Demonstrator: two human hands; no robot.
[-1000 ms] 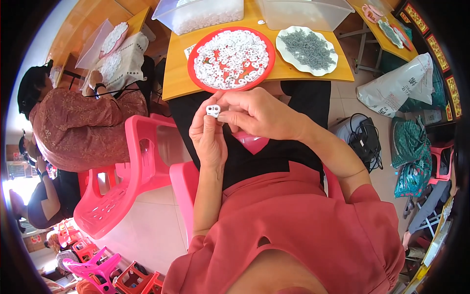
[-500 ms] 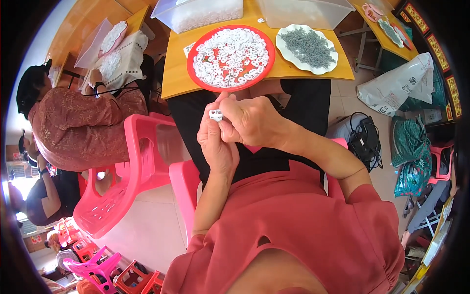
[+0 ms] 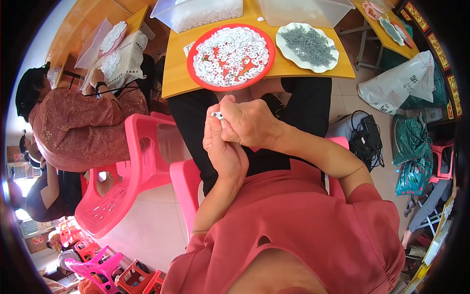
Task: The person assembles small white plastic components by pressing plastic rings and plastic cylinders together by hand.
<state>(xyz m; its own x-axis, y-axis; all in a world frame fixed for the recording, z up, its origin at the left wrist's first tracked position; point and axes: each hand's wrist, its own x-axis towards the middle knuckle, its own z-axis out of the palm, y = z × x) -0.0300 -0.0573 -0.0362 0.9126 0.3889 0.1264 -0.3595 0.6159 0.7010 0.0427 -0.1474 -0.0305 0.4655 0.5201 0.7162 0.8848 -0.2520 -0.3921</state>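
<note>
Over my lap, my left hand (image 3: 220,152) pinches a small white plastic piece with holes (image 3: 217,115) between thumb and fingers. My right hand (image 3: 254,122) is closed against it from the right, its curled fingers touching the left ones. Whether the right fingers hold something of their own is hidden. Beyond my hands, a red round tray (image 3: 190,67) on the table carries many similar white pieces (image 3: 235,36). To its right lies a white scalloped plate (image 3: 282,53) heaped with small grey plastic pins (image 3: 308,46).
Two clear plastic bins (image 3: 303,14) stand at the far side of the yellow table (image 3: 178,81). Pink chairs (image 3: 139,147) are at my left, near a seated person in a patterned brown top (image 3: 83,127). At right are a white sack (image 3: 401,83) and a black coiled cable (image 3: 364,139).
Both hands have shifted slightly right. The white piece is turned and more covered by my right hand, which has closed in nearer to my left fingers.
</note>
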